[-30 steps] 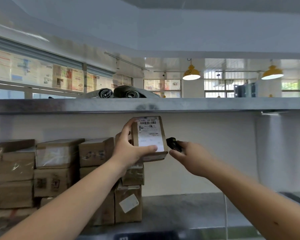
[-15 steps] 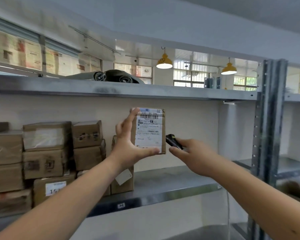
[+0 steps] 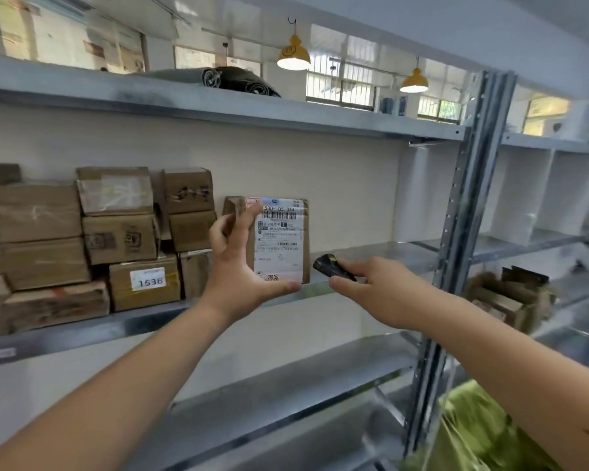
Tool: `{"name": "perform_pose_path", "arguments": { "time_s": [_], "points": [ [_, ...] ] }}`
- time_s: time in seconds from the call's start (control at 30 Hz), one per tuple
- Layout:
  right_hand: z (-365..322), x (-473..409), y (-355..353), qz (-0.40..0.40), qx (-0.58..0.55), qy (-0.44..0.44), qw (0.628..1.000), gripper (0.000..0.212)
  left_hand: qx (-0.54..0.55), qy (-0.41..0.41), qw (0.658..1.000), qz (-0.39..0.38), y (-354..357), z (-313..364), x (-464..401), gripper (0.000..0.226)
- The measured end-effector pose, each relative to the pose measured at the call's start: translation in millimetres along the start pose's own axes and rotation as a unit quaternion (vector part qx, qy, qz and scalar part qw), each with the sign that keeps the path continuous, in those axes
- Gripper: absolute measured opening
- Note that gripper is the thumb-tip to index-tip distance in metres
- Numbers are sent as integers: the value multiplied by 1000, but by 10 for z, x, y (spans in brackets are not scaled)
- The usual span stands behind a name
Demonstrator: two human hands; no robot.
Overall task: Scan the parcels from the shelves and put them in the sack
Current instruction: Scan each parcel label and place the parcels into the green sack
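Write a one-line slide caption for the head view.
Left hand holds a labelled brown cardboard parcel while right hand aims a small black scanner.

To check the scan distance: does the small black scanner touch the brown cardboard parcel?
Apart. In the head view a strip of shelf shows between the small black scanner and the brown cardboard parcel.

The white shipping label [image 3: 279, 240] on the small parcel [image 3: 300, 239] held up by the left hand [image 3: 238, 266] reads "530- D5 044" along its top line, above a barcode. Near its bottom edge sits a logo with the characters "淘宝". The smaller print between them is too fine to read. On the shelf [image 3: 82, 329], a brown box [image 3: 145, 283] carries a white sticker [image 3: 148, 279] with the number "1538". Dark scrawled markings on other boxes are illegible.
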State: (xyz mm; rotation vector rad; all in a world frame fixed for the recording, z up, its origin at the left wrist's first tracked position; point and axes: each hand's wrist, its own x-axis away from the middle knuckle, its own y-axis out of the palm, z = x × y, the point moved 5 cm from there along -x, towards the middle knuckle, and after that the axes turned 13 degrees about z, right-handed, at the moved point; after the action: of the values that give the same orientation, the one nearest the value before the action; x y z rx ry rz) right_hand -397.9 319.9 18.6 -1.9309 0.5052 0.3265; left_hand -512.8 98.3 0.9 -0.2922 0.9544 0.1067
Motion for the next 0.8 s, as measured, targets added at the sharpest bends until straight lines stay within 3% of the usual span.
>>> {"name": "perform_pose_path", "arguments": {
  "time_s": [0.33,0.8],
  "points": [
    [-168,909,236,-117,71,26,990,57,-64,10,998,-27,46,-179,572,133],
    [258,1262,269,-153,128,81,977,57,-31,23,997,-67,605,-199,728,132]
  ]
}}
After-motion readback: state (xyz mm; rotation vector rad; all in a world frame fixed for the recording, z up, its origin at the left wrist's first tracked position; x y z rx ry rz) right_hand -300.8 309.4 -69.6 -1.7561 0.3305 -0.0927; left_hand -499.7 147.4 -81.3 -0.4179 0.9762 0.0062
